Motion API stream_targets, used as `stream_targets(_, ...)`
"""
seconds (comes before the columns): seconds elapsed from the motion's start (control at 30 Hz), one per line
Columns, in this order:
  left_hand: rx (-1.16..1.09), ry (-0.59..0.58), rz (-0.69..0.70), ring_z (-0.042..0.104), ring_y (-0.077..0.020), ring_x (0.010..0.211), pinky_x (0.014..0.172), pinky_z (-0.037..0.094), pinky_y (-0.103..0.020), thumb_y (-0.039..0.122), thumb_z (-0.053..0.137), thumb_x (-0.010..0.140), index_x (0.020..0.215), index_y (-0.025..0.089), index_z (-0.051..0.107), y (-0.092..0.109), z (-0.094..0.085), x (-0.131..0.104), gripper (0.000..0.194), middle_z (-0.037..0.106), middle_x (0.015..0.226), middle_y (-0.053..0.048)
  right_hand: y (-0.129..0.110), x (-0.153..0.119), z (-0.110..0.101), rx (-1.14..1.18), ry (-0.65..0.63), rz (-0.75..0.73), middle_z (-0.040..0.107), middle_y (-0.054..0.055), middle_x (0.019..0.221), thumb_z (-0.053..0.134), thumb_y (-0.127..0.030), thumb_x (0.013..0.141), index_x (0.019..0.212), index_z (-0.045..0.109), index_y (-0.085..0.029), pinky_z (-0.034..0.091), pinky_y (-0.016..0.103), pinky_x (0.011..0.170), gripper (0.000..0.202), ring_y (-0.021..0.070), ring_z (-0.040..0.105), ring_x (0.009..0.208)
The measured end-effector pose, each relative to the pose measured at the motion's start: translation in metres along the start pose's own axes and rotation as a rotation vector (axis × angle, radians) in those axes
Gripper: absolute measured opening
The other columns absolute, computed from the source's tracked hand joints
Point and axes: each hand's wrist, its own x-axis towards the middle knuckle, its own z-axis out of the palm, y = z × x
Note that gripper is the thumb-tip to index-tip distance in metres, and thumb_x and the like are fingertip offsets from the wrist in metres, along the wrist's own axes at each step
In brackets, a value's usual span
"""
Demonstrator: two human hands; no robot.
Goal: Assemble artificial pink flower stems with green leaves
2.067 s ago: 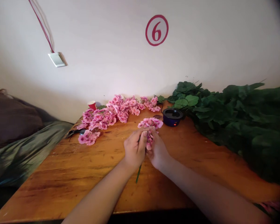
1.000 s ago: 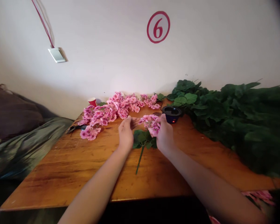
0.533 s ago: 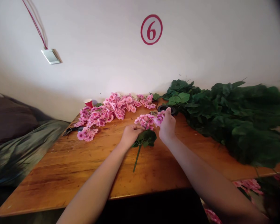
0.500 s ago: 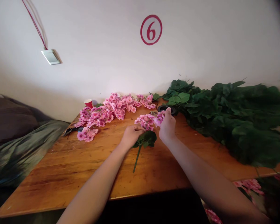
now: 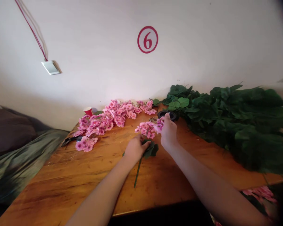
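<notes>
My left hand (image 5: 137, 147) is closed round the green leafy stem (image 5: 138, 172), its fingers over the dark leaves near the middle of the table. Just beyond it lies a pink flower cluster (image 5: 145, 128). My right hand (image 5: 168, 131) is closed, thumb up, on a pinkish-purple flower sprig (image 5: 159, 126), whose petals show at the left of the fingers. Behind the right hand is a black round roll (image 5: 173, 116), partly hidden by the thumb.
Pink flowers (image 5: 106, 121) lie along the back left of the wooden table (image 5: 85, 179), with a red cup (image 5: 88, 110) and a dark tool (image 5: 69, 141) nearby. Green leaves (image 5: 226, 119) are heaped at the right. More pink flowers (image 5: 261, 193) show below the table's right edge.
My left hand has moved down onto the leaves and covers more of them. My right hand stays by the purple flowers. The whole view has tilted slightly upward.
</notes>
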Motion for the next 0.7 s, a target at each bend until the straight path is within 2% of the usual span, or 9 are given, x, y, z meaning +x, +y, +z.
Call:
stream_targets(0.17, 0.038, -0.054, -0.034, 0.059, -0.0181, 0.068, 0.057, 0.027, -0.027, 0.066, 0.044, 0.090, 0.079, 0.024, 0.064, 0.001, 0.002, 0.000, 0.049, 0.064, 0.072, -0.002, -0.001, 0.006, 0.000, 0.075, -0.034, 0.065, 0.059, -0.003, 0.057, 0.070, -0.067, 0.070, 0.071, 0.060, -0.020, 0.038, 0.024, 0.039, 0.048, 0.0117, 0.052, 0.045)
stream_targets(0.23, 0.014, -0.052, -0.036, 0.059, -0.0180, 0.068, 0.057, 0.028, -0.026, 0.067, 0.035, 0.093, 0.078, 0.024, 0.064, -0.001, 0.002, 0.002, 0.054, 0.064, 0.071, -0.003, -0.004, 0.007, 0.000, 0.138, -0.050, 0.099, 0.058, -0.004, 0.057, 0.070, -0.065, 0.071, 0.071, 0.057, -0.020, 0.038, 0.024, 0.037, 0.047, 0.0112, 0.051, 0.043)
stream_targets(0.3, 0.002, -0.049, -0.044, 0.059, -0.0171, 0.068, 0.059, 0.030, -0.025, 0.062, 0.037, 0.095, 0.079, 0.023, 0.064, -0.003, 0.002, 0.004, 0.050, 0.064, 0.071, -0.002, -0.009, 0.008, 0.001, 0.173, -0.060, 0.094, 0.057, -0.004, 0.058, 0.070, -0.063, 0.073, 0.071, 0.056, -0.021, 0.040, 0.024, 0.038, 0.045, 0.0107, 0.051, 0.044)
stream_targets(0.43, 0.059, -0.059, -0.068, 0.056, -0.0151, 0.067, 0.058, 0.027, -0.024, 0.047, 0.060, 0.087, 0.081, 0.022, 0.063, -0.005, 0.004, 0.008, 0.026, 0.062, 0.071, 0.000, -0.025, 0.017, 0.006, 0.160, -0.047, 0.050, 0.057, -0.003, 0.059, 0.070, -0.056, 0.077, 0.072, 0.058, -0.019, 0.042, 0.022, 0.039, 0.039, 0.0101, 0.052, 0.046)
stream_targets(0.57, 0.112, -0.050, -0.057, 0.058, -0.0162, 0.069, 0.058, 0.028, -0.024, 0.038, 0.061, 0.087, 0.080, 0.021, 0.062, -0.005, 0.006, 0.009, 0.019, 0.064, 0.074, -0.002, -0.057, 0.043, 0.014, 0.042, -0.256, 0.048, 0.053, -0.003, 0.052, 0.070, -0.049, 0.079, 0.067, 0.057, -0.018, 0.035, 0.022, 0.034, 0.036, 0.0099, 0.045, 0.038)
stream_targets(0.7, 0.100, -0.005, -0.025, 0.062, -0.0173, 0.074, 0.061, 0.033, -0.025, 0.038, 0.056, 0.090, 0.092, 0.020, 0.064, -0.003, 0.004, 0.009, 0.019, 0.069, 0.083, -0.005, -0.084, 0.081, 0.018, -0.093, -0.350, -0.050, 0.059, 0.000, 0.056, 0.081, -0.036, 0.071, 0.066, 0.060, -0.016, 0.046, 0.024, 0.045, 0.029, 0.0130, 0.057, 0.049)
